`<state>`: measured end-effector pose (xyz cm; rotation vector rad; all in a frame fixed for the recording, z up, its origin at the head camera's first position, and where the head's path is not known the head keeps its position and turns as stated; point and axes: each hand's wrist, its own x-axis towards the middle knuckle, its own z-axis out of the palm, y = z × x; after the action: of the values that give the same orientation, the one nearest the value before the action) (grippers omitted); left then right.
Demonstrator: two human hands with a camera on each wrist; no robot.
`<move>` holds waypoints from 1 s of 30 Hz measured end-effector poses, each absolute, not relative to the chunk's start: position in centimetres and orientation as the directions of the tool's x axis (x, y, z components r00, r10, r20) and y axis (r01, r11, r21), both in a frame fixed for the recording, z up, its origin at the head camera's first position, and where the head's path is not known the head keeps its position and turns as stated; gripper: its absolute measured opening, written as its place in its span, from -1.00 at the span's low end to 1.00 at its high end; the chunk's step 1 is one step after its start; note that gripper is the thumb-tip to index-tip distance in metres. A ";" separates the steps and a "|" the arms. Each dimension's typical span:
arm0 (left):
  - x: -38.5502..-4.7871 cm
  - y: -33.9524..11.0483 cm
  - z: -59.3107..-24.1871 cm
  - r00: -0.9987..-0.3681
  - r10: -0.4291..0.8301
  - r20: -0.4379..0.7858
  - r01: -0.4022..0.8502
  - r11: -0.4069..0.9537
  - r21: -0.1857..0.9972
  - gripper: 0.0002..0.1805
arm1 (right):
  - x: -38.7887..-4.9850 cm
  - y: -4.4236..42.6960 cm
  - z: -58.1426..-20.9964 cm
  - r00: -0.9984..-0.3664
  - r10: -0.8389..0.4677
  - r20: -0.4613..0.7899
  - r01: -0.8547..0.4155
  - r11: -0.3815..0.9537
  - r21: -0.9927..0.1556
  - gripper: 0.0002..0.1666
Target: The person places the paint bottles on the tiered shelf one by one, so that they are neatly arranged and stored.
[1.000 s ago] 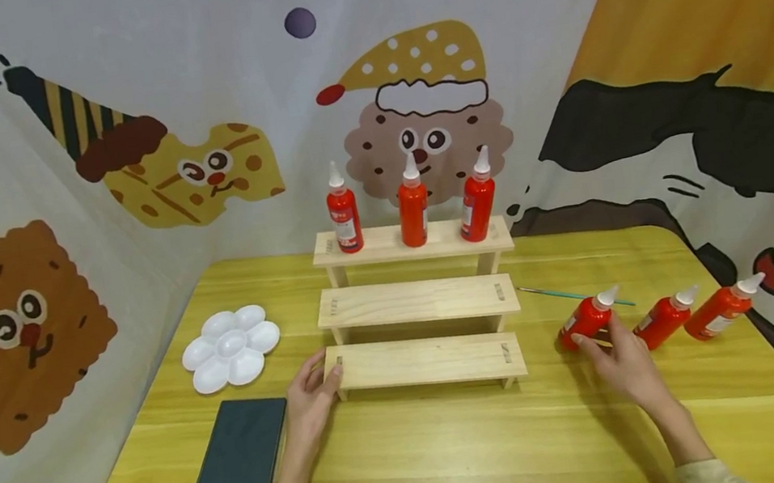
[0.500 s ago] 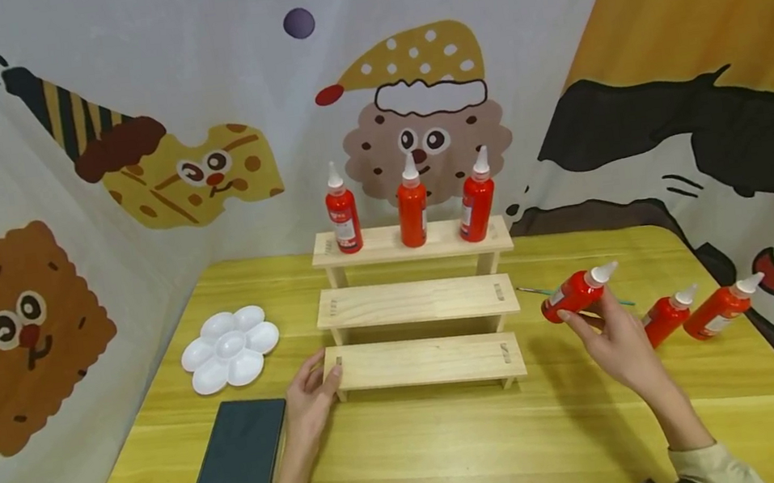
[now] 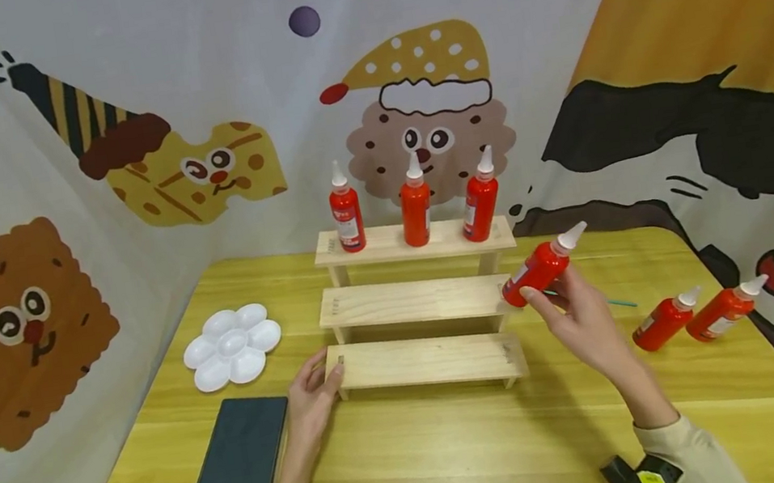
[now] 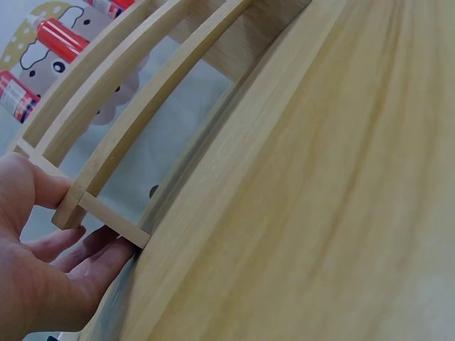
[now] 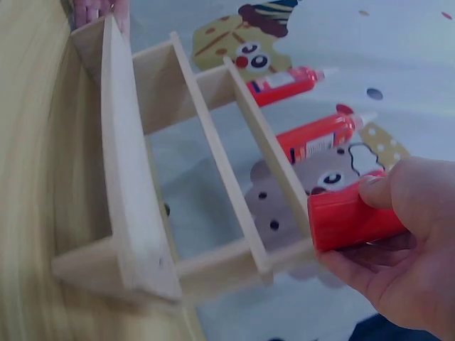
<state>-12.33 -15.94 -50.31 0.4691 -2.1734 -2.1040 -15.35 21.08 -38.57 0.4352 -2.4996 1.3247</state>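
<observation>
My right hand [image 3: 579, 322] holds a red paint bottle [image 3: 536, 274] with a white nozzle, tilted to the right, off the table near the middle step's right end. In the right wrist view the thumb and fingers wrap the red bottle [image 5: 348, 217]. A three-step wooden display rack [image 3: 425, 360] stands in the centre. At its lower left corner my left hand [image 3: 310, 398] grips the lowest step, thumb on top and fingers by the leg, as the left wrist view shows on the rack [image 4: 135, 135]. On the top step several things are absent of tilt: three red bottles [image 3: 416, 213] stand upright.
Two more red bottles [image 3: 662, 322] stand on the table at the right. A thin teal paintbrush [image 3: 621, 302] lies behind my right hand. To the left are a white flower-shaped palette [image 3: 232, 345] and a dark flat rectangular board [image 3: 234, 474]. A printed cloth hangs behind the table.
My right hand has lifted the red paint bottle off the table and carried it up and left to the rack's right side. The left hand stays at the rack's corner.
</observation>
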 end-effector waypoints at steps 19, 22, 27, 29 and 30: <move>-12.3 -16.0 -50.3 -0.949 -0.284 -0.140 -0.156 0.037 0.987 -0.45 | -18.5 12.8 -37.3 -0.840 -0.345 0.419 -0.536 0.411 -0.737 -0.47; -12.3 -15.9 -50.3 -0.947 -0.287 -0.146 -0.164 0.039 0.986 -0.46 | -19.1 11.4 -37.4 -0.838 -0.376 0.396 -0.534 0.408 -0.741 -0.51; -12.2 -15.8 -50.2 -0.948 -0.283 -0.147 -0.168 0.050 0.985 -0.45 | -20.0 9.1 -37.6 -0.832 -0.420 0.363 -0.530 0.409 -0.742 -0.49; -12.2 -15.8 -50.2 -0.949 -0.280 -0.144 -0.164 0.049 0.985 -0.45 | -20.3 8.3 -37.7 -0.821 -0.441 0.362 -0.540 0.399 -0.741 -0.46; -12.2 -15.8 -50.1 -0.949 -0.279 -0.143 -0.162 0.045 0.986 -0.45 | -20.4 7.9 -37.7 -0.815 -0.451 0.363 -0.547 0.394 -0.739 -0.46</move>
<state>-12.21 -15.78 -50.14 0.4674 -2.2061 -2.0606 -20.44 7.93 -37.70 0.9106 -2.5346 1.4048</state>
